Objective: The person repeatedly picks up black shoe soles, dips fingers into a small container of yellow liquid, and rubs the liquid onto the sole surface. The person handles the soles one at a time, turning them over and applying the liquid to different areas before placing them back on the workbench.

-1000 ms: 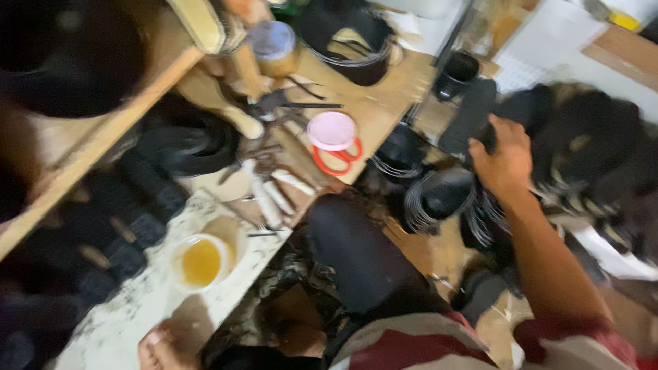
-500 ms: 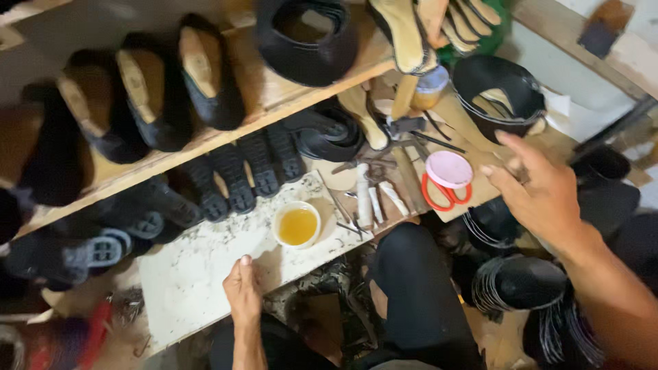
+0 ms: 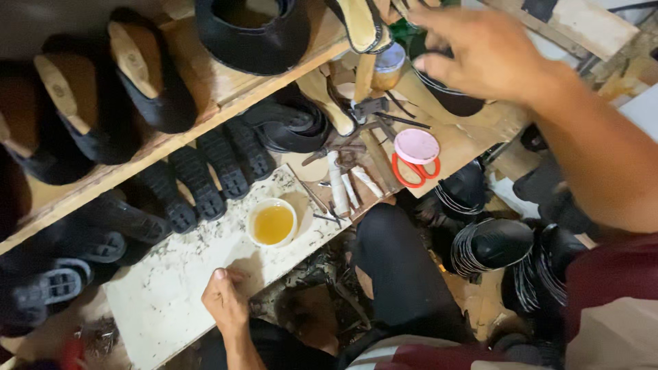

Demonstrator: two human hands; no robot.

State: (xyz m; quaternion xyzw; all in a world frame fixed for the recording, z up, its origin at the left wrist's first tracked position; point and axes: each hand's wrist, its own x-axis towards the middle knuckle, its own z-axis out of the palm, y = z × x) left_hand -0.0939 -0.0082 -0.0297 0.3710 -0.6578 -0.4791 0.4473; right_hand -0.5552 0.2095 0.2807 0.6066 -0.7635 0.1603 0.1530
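Observation:
My left hand (image 3: 224, 303) rests with curled fingers on the near edge of a stained white slab (image 3: 164, 288), holding nothing that I can see. A small bowl of yellow liquid (image 3: 272, 223) stands just beyond it. My right hand (image 3: 480, 48) hangs in the air at the upper right, fingers spread and empty, above a black bowl (image 3: 449, 99) and close to a small jar (image 3: 389, 65). Below that hand lie a pink lid (image 3: 416, 146) and orange-handled scissors (image 3: 410, 171) on the wooden bench.
A slanted wooden shelf (image 3: 205, 82) carries black shoes on wooden lasts (image 3: 140, 68). Black treaded soles (image 3: 205, 175) line up under it. White rolls and metal tools (image 3: 346, 181) lie mid-bench. Stacks of black shoe uppers (image 3: 490, 243) sit by my dark-trousered knee (image 3: 397, 267).
My right hand rose from beside the pink lid up toward the jar and black bowl. The view shifted left and closer. My left hand stayed on the slab.

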